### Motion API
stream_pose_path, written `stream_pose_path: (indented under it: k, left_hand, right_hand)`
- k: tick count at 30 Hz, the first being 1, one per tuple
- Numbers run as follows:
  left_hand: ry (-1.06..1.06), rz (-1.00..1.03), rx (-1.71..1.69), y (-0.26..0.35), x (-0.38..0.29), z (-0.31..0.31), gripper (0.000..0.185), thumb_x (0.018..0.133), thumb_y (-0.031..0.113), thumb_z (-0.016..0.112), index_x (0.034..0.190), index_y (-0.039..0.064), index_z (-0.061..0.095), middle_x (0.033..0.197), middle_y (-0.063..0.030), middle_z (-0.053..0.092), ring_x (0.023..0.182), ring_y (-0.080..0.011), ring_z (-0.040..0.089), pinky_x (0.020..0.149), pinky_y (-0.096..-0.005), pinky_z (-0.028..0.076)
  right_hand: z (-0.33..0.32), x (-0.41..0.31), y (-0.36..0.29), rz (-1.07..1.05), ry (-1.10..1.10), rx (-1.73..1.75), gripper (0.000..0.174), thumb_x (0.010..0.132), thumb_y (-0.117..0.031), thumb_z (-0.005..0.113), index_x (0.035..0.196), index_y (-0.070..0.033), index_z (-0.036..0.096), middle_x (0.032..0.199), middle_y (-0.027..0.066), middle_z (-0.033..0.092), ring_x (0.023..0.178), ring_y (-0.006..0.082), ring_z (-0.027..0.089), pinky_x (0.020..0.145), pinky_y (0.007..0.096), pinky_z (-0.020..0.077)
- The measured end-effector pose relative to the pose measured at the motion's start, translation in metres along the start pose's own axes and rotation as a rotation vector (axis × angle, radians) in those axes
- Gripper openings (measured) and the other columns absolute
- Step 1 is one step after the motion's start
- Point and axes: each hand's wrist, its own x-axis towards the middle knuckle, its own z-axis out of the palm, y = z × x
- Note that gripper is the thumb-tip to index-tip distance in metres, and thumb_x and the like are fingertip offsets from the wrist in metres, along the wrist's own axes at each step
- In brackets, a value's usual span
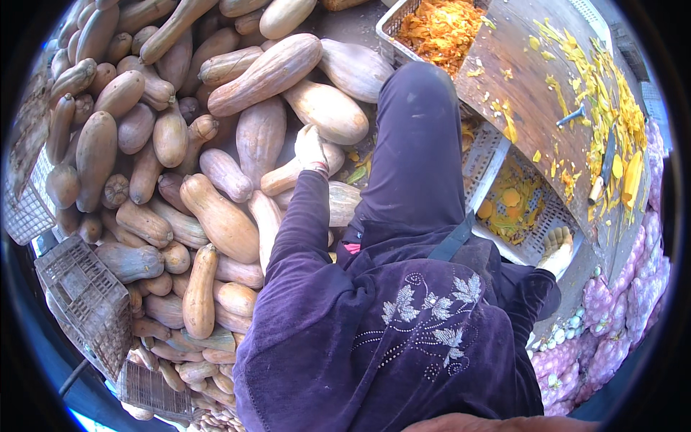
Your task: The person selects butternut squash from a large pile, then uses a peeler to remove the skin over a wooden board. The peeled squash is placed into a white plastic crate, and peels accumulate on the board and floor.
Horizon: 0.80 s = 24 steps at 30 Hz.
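My left hand point(310, 147), in a white glove, reaches into a large heap of tan squash and rests against a slim squash point(280, 179). Its fingertips are hidden, so how far they close around the squash does not show. On the other side, my right hand point(557, 249), also gloved, is by the corner of a white perforated plastic crate point(540, 237). Its fingers are slightly curled and hold nothing; the fingertips look stained. Yellow peelings and round squash slices point(510, 197) lie in that crate. Just beyond my left hand sits a plump squash point(329, 112).
A wooden board point(518, 70) at right bears yellow peelings, a knife point(607, 156), a blue-handled tool point(571, 116) and a long yellow piece point(632, 178). Orange pulp fills a crate point(397, 24) behind my knee. Net sacks point(610, 308) lie lower right; crates point(86, 291) stand left.
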Motion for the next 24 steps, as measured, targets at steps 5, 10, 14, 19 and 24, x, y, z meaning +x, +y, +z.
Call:
stream_pose_path:
  k: [5, 10, 14, 19, 24]
  left_hand:
    - [0.267, 0.321, -0.234, 0.080, 0.095, -0.051, 0.043, 0.098, 0.016, 0.066, 0.134, -0.007, 0.060, 0.133, -0.0168, 0.064, 0.119, -0.0241, 0.060, 0.105, -0.0359, 0.047]
    - [0.390, 0.310, -0.067, 0.094, 0.227, -0.137, 0.047, 0.098, 0.021, 0.062, 0.135, -0.008, 0.059, 0.131, -0.0212, 0.066, 0.114, -0.0288, 0.064, 0.103, -0.0379, 0.050]
    - [0.373, 0.284, -0.089, 0.092, 0.291, -0.168, 0.048, 0.100, 0.027, 0.060, 0.135, -0.005, 0.061, 0.130, -0.0204, 0.067, 0.114, -0.0289, 0.064, 0.102, -0.0391, 0.051]
    - [0.275, 0.072, -0.275, 0.109, 0.331, -0.170, 0.055, 0.102, 0.033, 0.058, 0.144, -0.002, 0.054, 0.136, -0.0185, 0.063, 0.120, -0.0289, 0.063, 0.107, -0.0445, 0.047]
    - [0.200, -0.198, 0.240, 0.096, 0.390, -0.192, 0.058, 0.101, 0.042, 0.053, 0.138, -0.002, 0.062, 0.139, -0.0188, 0.064, 0.120, -0.0286, 0.063, 0.107, -0.0409, 0.045]
  right_hand:
    - [0.082, -0.053, -0.039, -0.145, -0.172, -0.071, 0.048, 0.105, -0.034, 0.061, 0.135, 0.003, 0.060, 0.105, 0.0100, 0.070, 0.087, 0.0189, 0.068, 0.078, 0.0313, 0.0564]
    - [0.152, -0.062, -0.088, -0.284, -0.246, -0.216, 0.053, 0.106, -0.031, 0.059, 0.140, 0.008, 0.052, 0.087, -0.0003, 0.051, 0.071, 0.0085, 0.048, 0.064, 0.0207, 0.0428]
    - [0.178, -0.054, -0.115, -0.279, -0.614, -0.164, 0.056, 0.107, -0.036, 0.056, 0.138, 0.010, 0.055, 0.094, 0.0052, 0.059, 0.077, 0.0118, 0.056, 0.068, 0.0230, 0.0467]
    - [0.192, -0.055, -0.128, -0.345, -0.458, -0.269, 0.055, 0.105, -0.034, 0.060, 0.137, 0.011, 0.055, 0.089, -0.0009, 0.050, 0.071, 0.0066, 0.046, 0.062, 0.0187, 0.0372]
    - [0.207, -0.071, -0.128, -0.352, -0.484, -0.330, 0.057, 0.104, -0.039, 0.060, 0.137, 0.008, 0.055, 0.087, -0.0035, 0.045, 0.070, 0.0046, 0.042, 0.059, 0.0178, 0.0339]
